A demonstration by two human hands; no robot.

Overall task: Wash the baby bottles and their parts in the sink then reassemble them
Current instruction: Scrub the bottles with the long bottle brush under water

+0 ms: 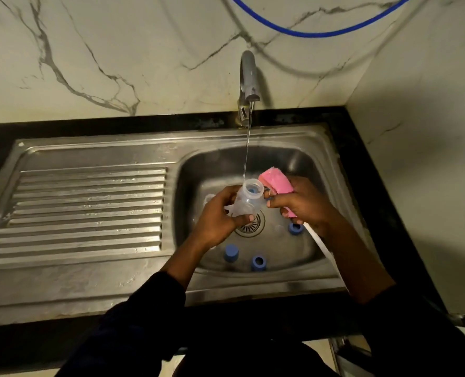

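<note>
Washing stage: left hand (217, 221) grips bottle (246, 202) under tap (249, 77), right hand (304, 205) holds pink sponge (276, 180); blue parts (231, 253) loose, reassembly apparently pending.

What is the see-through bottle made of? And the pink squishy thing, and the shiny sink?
The baby bottle looks like clear plastic: its wall is see-through and slightly cloudy. The pink sponge, held in the right hand, looks like soft foam: dull surface, rounded edges. The sink looks like stainless steel: grey, shiny, with pressed ridges on its draining side.
</note>
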